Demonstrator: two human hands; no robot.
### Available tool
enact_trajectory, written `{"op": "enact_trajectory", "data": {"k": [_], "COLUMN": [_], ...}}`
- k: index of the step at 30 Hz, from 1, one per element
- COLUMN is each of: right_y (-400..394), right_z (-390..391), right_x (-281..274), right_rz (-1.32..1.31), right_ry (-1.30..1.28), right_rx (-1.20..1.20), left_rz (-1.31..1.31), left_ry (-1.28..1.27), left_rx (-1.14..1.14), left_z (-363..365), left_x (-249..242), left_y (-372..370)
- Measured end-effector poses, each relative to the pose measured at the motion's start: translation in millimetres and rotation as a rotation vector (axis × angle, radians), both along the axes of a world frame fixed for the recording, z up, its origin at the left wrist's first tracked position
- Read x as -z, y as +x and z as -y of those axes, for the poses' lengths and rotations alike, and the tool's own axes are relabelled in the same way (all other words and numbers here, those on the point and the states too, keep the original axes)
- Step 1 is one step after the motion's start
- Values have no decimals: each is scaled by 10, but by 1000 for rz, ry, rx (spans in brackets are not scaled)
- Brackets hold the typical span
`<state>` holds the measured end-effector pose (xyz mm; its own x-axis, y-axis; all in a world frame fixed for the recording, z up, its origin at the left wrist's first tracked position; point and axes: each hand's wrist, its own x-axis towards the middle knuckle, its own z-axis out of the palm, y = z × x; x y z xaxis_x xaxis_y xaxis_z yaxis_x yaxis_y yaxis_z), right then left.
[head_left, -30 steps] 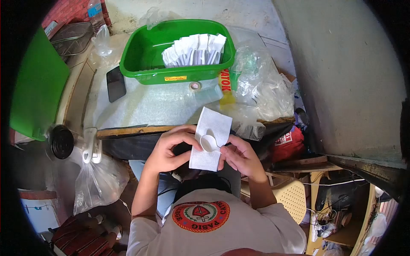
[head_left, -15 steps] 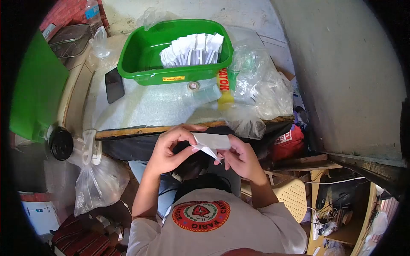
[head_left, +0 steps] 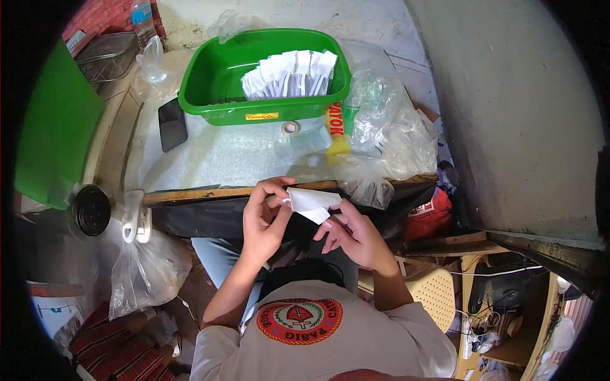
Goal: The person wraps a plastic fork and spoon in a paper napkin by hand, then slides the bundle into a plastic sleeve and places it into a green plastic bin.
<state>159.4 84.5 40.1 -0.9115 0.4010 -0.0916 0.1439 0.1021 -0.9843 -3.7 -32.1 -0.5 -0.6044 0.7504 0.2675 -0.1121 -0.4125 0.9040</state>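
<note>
From the head camera, I have a folded white napkin (head_left: 312, 204) pinched between both hands at the centre of the frame, just below the near edge of the table (head_left: 210, 190). My left hand (head_left: 267, 219) closes thumb and fingers on the napkin's left end, and my right hand (head_left: 352, 235) grips its right and lower corner with the fingertips. I judge this two-handed pinch keeps the fold tight, and holding it over my lap rather than on the tabletop lets my fingers get round both faces of the paper.

In the upper middle of the frame sits a green basin (head_left: 216, 95) with a row of white folded packets (head_left: 289, 73) standing on edge in its right half. A roll of tape (head_left: 290, 127) lies just in front of it, a black phone (head_left: 171, 124) to its left, and crumpled clear plastic bags (head_left: 394, 133) pile at the table's right end, spilling over the edge.

The stretch of tabletop between the basin and the near edge is bare. On the right, a wall (head_left: 527, 114) stands close by.
</note>
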Motion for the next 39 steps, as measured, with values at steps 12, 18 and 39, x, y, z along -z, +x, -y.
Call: {"op": "enact_trajectory", "data": {"k": [12,18,39], "right_y": [11,26,-146], "right_z": [26,39,-15], "right_x": [125,141,182], "right_rz": [14,-26,-103], "right_ry": [-131,-88,-119], "right_rx": [-9,-7,109], "left_rz": [-68,12,49], "left_ry": [29,30,12], "left_rx": [-107,-80,-136], "left_z": [-110,-121,-109], "left_x": [-22,19,-57], "left_y": [139,129,244]}}
